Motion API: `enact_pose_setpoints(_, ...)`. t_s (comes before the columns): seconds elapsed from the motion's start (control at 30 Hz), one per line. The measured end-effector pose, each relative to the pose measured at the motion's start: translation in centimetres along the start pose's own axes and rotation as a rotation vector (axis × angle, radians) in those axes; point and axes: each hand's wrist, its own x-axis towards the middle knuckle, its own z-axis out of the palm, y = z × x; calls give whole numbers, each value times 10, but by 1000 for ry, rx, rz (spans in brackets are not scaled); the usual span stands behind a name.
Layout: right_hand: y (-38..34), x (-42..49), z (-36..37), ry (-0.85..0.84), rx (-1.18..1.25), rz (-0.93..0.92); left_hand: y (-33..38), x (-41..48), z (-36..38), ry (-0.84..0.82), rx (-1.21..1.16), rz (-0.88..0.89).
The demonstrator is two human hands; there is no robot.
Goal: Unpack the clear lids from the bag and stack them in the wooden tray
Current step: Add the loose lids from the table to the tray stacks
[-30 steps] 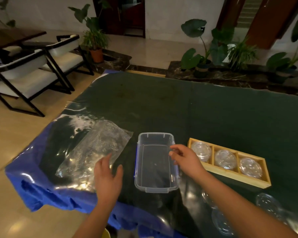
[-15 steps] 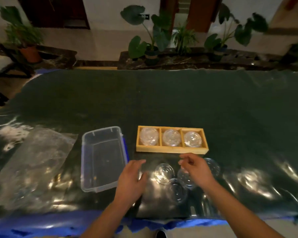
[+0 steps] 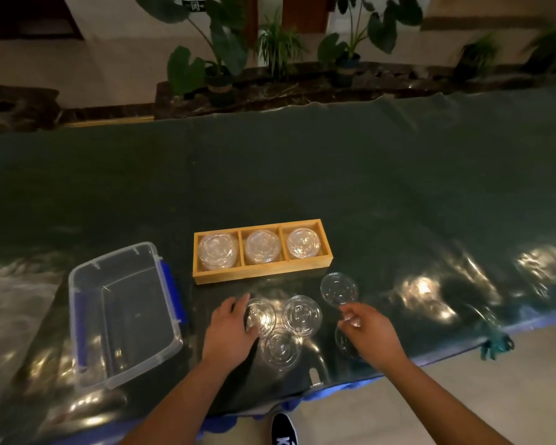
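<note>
The wooden tray (image 3: 261, 273) lies mid-table; each of its three compartments holds a stack of clear lids (image 3: 262, 246). Several loose clear lids lie flat in front of it: one at the left (image 3: 264, 316), one in the middle (image 3: 301, 314), one nearer me (image 3: 280, 348) and one further right (image 3: 338, 289). My left hand (image 3: 230, 329) rests at the left lid's edge, with thumb and fingers spread around it. My right hand (image 3: 366, 326) hovers just below the right lid with curled fingers and holds nothing. It partly hides another lid (image 3: 342, 343). The clear bag (image 3: 10, 303) lies flat at the far left.
An empty clear plastic bin (image 3: 77, 316) with blue latches stands left of my left hand. The table's near edge (image 3: 430, 358) runs just behind my wrists, with my shoe (image 3: 283, 428) below it. Potted plants (image 3: 219, 69) line the floor beyond the table.
My view swung right from the bag and bin to the tray. Both hands left the bin and came down to the loose lids. My left hand reached the left lid and my right hand shifted right.
</note>
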Motion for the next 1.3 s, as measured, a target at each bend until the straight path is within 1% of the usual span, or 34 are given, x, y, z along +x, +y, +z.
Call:
enact_pose_setpoints(0.07, 7, -1, 4, -9, -309, -59, 1, 7, 2, -80, 119, -24)
enact_pose_setpoints(0.13, 17, -2, 10, -48, -474, -42, 3, 12, 4, -109, 216, -15)
enact_pose_setpoints(0.23, 30, -2, 19, -107, -526, 9, 3, 18, 6, -100, 311, 37)
enact_pose_setpoints(0.33, 41, -4, 28, -88, -560, -37, 2, 24, 6, -92, 350, 77)
enact_pose_setpoints(0.4, 45, -3, 31, -71, -589, -65, 2, 25, 5, -75, 335, 60)
enact_pose_setpoints(0.47, 47, -1, 31, -53, -564, -77, 0, 26, 5, -38, 265, -2)
enact_pose_setpoints(0.53, 47, 1, 30, -22, -487, -84, -4, 26, 4, -14, 156, -65)
enact_pose_setpoints(0.6, 45, 1, 27, 33, -383, -98, -9, 25, 2, -1, -6, -111)
enact_pose_setpoints(0.67, 42, -1, 21, 91, -277, -93, -16, 23, 1, 30, -229, -186)
enact_pose_setpoints(0.7, 41, -3, 17, 122, -214, -65, -19, 21, 1, 46, -376, -256)
enact_pose_setpoints(0.77, 38, -9, 9, 259, -35, 16, -23, 15, 1, 54, -659, -391)
enact_pose_setpoints(0.8, 35, -13, 7, 335, 87, 58, -25, 11, 1, 52, -760, -428)
enact_pose_setpoints(0.83, 29, -17, 7, 372, 246, 106, -26, 8, 1, 50, -828, -448)
enact_pose_setpoints(0.87, 21, -20, 11, 346, 441, 156, -27, 5, 1, 51, -880, -458)
enact_pose_setpoints(0.9, 10, -23, 18, 270, 617, 210, -27, 2, 0, 58, -924, -468)
enact_pose_setpoints(0.93, 0, -25, 28, 183, 739, 249, -27, 0, 0, 68, -981, -485)
enact_pose_setpoints(1.0, -16, -27, 52, 56, 790, 266, -27, -4, 0, 52, -1141, -531)
enact_pose_setpoints(1.03, -23, -28, 63, 25, 794, 265, -27, -7, -1, 37, -1210, -550)
enact_pose_setpoints(1.07, -29, -27, 75, 16, 803, 266, -27, -9, -3, 41, -1230, -560)
enact_pose_setpoints(1.1, -33, -26, 84, 19, 765, 267, -29, -11, -4, 49, -1210, -557)
enact_pose_setpoints(1.13, -36, -24, 93, 38, 663, 255, -30, -13, -4, 53, -1200, -551)
enact_pose_setpoints(1.23, -41, -22, 110, 72, 192, 132, -34, -21, -1, 53, -1210, -554)
enact_pose_setpoints(1.3, -41, -24, 118, 45, -15, 45, -37, -27, 4, 56, -1213, -564)
